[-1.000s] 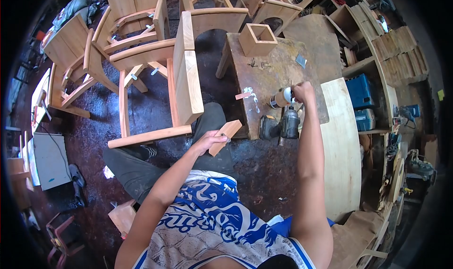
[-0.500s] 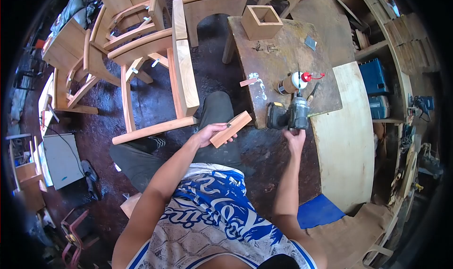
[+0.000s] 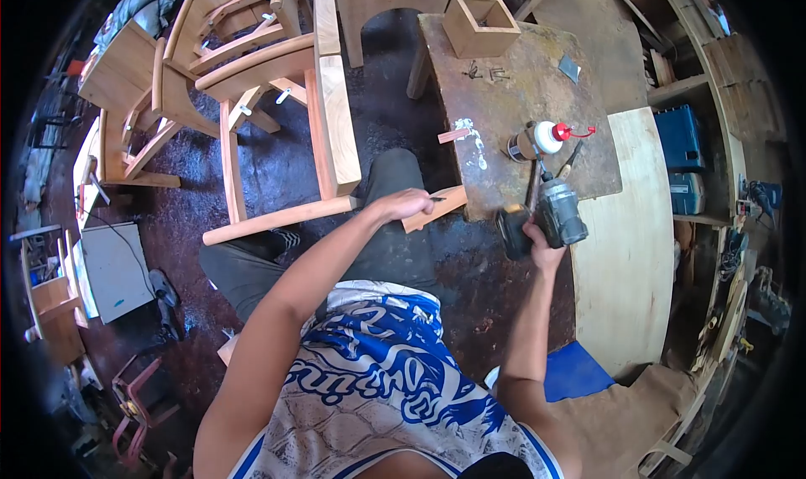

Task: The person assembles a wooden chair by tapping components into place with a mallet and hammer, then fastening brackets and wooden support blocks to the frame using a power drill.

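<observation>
My left hand (image 3: 405, 204) is closed at the near end of a short wooden block (image 3: 441, 210) above my thigh. A small dark pointed piece (image 3: 436, 199) sticks out at its fingertips, too small to name for sure. My right hand (image 3: 544, 246) grips a cordless drill (image 3: 561, 210) by its handle, the battery (image 3: 513, 231) to the left. The drill is at the near edge of a low worn table (image 3: 512, 101), its bit pointing away from me. Just beyond the bit stands a glue bottle (image 3: 537, 139) with a red cap.
On the table are an open wooden box (image 3: 480, 27), dark screws (image 3: 485, 73), a small wood strip (image 3: 454, 136) and white glue smears. A partly built chair frame (image 3: 281, 220) stands in front of my left knee, with more wooden chairs (image 3: 126, 68) behind. A pale board (image 3: 625, 261) lies right.
My right hand has drawn the drill toward me and right, turning it. The left hand has moved up and right with the block and now covers more of its top.
</observation>
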A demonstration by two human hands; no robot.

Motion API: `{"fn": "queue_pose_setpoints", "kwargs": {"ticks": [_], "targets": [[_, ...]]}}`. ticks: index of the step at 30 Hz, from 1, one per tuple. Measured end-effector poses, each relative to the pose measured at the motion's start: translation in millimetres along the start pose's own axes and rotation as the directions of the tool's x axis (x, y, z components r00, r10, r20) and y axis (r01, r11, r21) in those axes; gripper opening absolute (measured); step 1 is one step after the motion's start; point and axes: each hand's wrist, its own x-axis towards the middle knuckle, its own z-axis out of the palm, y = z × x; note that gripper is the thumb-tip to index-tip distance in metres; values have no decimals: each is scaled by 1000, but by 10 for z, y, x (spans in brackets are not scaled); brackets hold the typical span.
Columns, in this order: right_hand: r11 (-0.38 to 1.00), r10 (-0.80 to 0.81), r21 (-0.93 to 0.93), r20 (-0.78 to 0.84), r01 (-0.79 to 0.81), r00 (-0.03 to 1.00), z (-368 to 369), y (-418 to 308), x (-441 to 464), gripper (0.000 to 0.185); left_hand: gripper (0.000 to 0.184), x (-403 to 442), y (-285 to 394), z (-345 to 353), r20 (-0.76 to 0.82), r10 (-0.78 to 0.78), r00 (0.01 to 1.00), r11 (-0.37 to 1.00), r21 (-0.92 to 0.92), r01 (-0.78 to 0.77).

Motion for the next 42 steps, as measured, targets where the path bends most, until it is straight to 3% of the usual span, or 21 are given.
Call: {"fn": "queue_pose_setpoints", "kwargs": {"ticks": [2,4,6,8,9,14,26,42], "targets": [[998,27,-63,64,-23,998,-209,-245,-76,35,32,30,183,-49,76,-99,992,992,-65,104],[991,61,-126,130,-44,990,-326,-434,-119,36,34,176,203,-135,113,-93,989,992,94,82],[950,137,-305,213,-67,967,-375,-573,-153,36,36,309,161,-200,155,-100,983,989,127,81],[933,192,-340,201,-116,961,-326,-656,-200,34,37,352,189,-221,201,-175,964,978,152,146],[906,198,-413,204,-99,959,-303,-661,-203,34,40,311,234,-187,152,-223,963,972,111,208],[791,276,-608,257,-67,926,-308,-491,-105,43,43,313,326,-180,135,-221,966,958,214,189],[746,304,-666,362,16,881,-221,-480,163,47,43,338,273,-187,115,-179,977,959,243,147],[756,321,-655,373,2,871,-162,-470,260,47,44,324,268,-199,117,-171,978,964,223,142]]}}
